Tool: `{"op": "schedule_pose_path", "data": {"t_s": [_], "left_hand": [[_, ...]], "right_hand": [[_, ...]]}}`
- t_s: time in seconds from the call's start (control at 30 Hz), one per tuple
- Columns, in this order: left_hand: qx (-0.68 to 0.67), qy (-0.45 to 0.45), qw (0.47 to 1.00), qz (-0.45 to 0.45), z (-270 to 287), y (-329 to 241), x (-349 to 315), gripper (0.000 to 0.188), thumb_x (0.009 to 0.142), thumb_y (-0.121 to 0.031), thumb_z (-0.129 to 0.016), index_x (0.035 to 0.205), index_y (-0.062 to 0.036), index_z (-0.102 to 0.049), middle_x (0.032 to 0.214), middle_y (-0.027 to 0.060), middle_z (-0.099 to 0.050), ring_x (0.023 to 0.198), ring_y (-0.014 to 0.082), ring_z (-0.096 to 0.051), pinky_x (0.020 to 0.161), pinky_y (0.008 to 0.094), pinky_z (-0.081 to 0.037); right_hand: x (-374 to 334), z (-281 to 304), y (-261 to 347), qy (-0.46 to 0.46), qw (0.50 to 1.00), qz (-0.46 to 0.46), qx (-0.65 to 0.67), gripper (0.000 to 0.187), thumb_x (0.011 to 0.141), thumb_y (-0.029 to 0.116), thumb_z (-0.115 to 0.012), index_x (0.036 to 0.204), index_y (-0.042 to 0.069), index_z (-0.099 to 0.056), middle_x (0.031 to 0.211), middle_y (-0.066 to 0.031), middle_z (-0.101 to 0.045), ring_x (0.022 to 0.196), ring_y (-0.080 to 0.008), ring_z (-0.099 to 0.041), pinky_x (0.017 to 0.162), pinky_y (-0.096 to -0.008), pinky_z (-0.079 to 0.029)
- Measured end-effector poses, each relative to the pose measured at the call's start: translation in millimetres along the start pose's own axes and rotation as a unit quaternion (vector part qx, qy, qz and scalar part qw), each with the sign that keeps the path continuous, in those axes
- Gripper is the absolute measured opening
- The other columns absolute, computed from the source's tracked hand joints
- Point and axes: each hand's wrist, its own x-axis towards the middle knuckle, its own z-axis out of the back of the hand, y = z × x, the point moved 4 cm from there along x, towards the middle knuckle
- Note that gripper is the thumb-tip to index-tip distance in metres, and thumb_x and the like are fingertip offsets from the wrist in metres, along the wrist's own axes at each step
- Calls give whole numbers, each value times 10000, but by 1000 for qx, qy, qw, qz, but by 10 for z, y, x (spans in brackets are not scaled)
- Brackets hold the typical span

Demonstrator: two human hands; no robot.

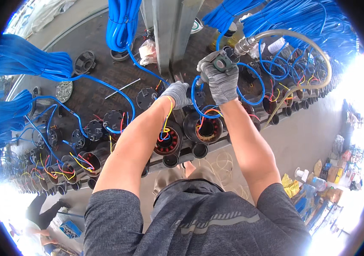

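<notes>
While the right hand (221, 81), gloved in grey knit, closes around a pneumatic tool (224, 61) with a dark green body, the tool sits above the far side of the workbench, just in front of a grey metal post (171, 30). From the tool's far end a metal coupling (245, 45) leads into a translucent air hose (314, 55), which arcs to the right and curves back down toward the bench edge. A blue cable (199, 109) loops beneath this hand and runs down toward an open black motor housing (203, 127) whose copper windings and red, yellow and blue leads show inside. The left hand (177, 94), also in a grey glove, is curled at the blue cable just left of the tool; whether its fingers actually pinch the cable cannot be told. Below the left forearm lies a second motor housing (168, 141), likewise showing coloured leads. Further housings (92, 158) stand in a row along the bench edge to the left, and another row (284, 109) extends to the right, each with its wiring exposed. Large bundles of blue cable (28, 64) hang across the dark bench top (101, 77) on the left, more coils (301, 21) on the upper right, and one hank (122, 23) beside the post. Near the lower right, on the floor, lie assorted boxes and packages (331, 179).
</notes>
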Motion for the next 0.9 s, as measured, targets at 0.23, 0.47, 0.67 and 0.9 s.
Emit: {"op": "schedule_pose_path", "data": {"t_s": [0.23, 0.47, 0.67, 0.9], "left_hand": [[-143, 2, 987, -75, -39, 33, 22, 638, 776, -214, -794, 1344, -14, -581, 1234, 176, -658, 1167, 315, -616, 1060, 397, -454], [-58, -40, 991, -111, -160, 120, 176, 554, 785, -253, -793, 1240, 21, -635, 1142, 219, -698, 1082, 352, -664, 972, 406, -496], [-49, 13, 999, -14, -183, 145, 103, 612, 846, -309, -774, 1301, 50, -579, 1243, 259, -641, 1190, 377, -607, 1040, 414, -452], [-71, -8, 996, -47, -3, -48, -22, 560, 817, -171, -774, 1319, -14, -580, 1193, 168, -683, 1112, 291, -644, 1020, 394, -474]], "right_hand": [[-15, -6, -1, 2, 995, -51, 81, 197, 841, -75, -657, 977, 55, -597, 841, -45, -633, 811, -140, -622, 709, -321, -534], [147, 23, -230, 172, 802, -122, 559, 96, 939, 137, -627, 1028, 100, -638, 905, -42, -652, 870, -182, -628, 809, -392, -520], [108, -15, -329, 92, 688, -231, 682, 168, 884, 32, -656, 1050, 58, -660, 951, -36, -698, 838, -127, -662, 782, -265, -557], [-84, 75, 121, 65, 995, 6, 76, 237, 848, -55, -679, 1069, 32, -691, 1008, -61, -741, 919, -141, -709, 854, -289, -569]]}}
